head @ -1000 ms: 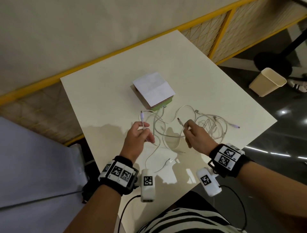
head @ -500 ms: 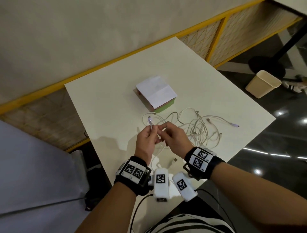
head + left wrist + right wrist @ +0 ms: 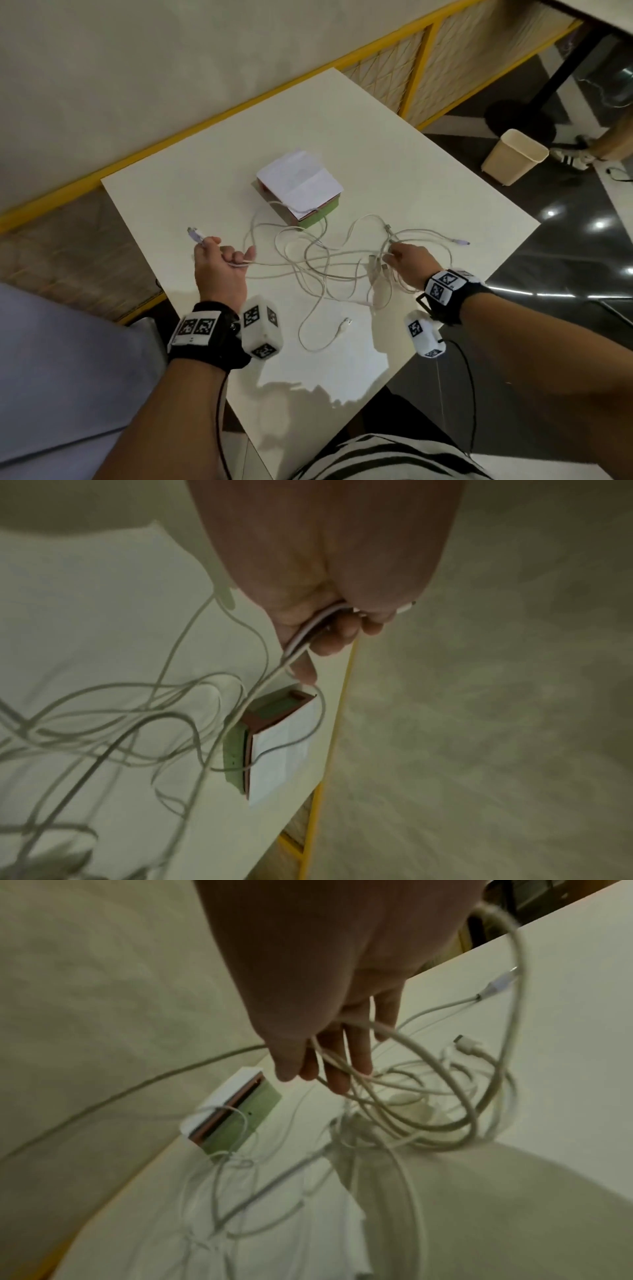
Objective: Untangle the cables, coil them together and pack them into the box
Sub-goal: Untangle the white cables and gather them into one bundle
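Smooth white table point(image 3: 376, 144), thin tangled cables point(image 3: 308, 260)

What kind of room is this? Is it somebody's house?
Probably not a house. It looks more like an office or a public hall: a plain white table, a shiny dark floor with a small bin on it, and a yellow railing along the wall.

Smooth white plastic-sheathed cables point(image 3: 310, 263), matt cream table point(image 3: 359, 144), white paper-topped box point(image 3: 299, 183)
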Demonstrator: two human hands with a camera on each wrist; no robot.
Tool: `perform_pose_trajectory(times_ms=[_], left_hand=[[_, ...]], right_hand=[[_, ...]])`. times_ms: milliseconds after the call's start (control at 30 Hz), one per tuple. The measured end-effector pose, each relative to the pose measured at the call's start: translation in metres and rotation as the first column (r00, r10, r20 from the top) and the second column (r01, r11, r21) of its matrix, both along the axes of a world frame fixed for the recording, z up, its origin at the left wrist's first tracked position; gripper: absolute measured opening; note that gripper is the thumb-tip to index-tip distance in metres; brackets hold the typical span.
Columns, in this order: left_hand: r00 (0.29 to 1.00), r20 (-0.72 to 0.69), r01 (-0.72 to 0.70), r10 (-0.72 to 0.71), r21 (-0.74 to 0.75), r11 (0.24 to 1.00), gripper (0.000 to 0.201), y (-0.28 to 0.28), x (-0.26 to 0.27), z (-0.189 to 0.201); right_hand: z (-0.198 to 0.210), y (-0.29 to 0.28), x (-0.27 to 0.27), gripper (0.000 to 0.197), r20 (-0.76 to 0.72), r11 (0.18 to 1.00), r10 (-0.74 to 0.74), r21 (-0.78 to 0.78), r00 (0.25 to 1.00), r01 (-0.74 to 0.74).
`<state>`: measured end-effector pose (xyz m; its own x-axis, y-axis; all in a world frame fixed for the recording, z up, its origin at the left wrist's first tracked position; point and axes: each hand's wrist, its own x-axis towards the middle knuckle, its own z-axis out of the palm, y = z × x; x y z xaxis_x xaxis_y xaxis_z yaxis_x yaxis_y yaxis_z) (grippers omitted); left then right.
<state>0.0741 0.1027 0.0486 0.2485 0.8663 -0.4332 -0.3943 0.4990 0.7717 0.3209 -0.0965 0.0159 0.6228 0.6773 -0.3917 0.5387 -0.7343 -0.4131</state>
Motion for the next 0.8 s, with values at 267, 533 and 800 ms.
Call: perform_pose_trajectory(times_ms=[267, 533, 800], left_hand=[[0.908, -0.31, 0.337, -0.283, 0.138, 0.931, 0.022, -0.038, 0.028, -0.02], [0.795, -0.327, 0.542, -0.511, 0.006, 0.84, 0.034, -0.066, 0.046, -0.009], [0.692, -0.405, 0.625, -0.597, -0.076, 0.777, 0.03, -0.052, 0.03, -0.024]], right_hand=[[0.025, 0.042, -0.041, 0.033, -0.033, 0.96, 0.089, 0.269, 0.996, -0.077], [0.029, 0.065, -0.089, 0.025, 0.107, 0.924, 0.375, 0.035, 0.921, -0.381], [0.015, 0.066, -0.091, 0.029, 0.008, 0.89, 0.456, 0.008, 0.89, -0.456]])
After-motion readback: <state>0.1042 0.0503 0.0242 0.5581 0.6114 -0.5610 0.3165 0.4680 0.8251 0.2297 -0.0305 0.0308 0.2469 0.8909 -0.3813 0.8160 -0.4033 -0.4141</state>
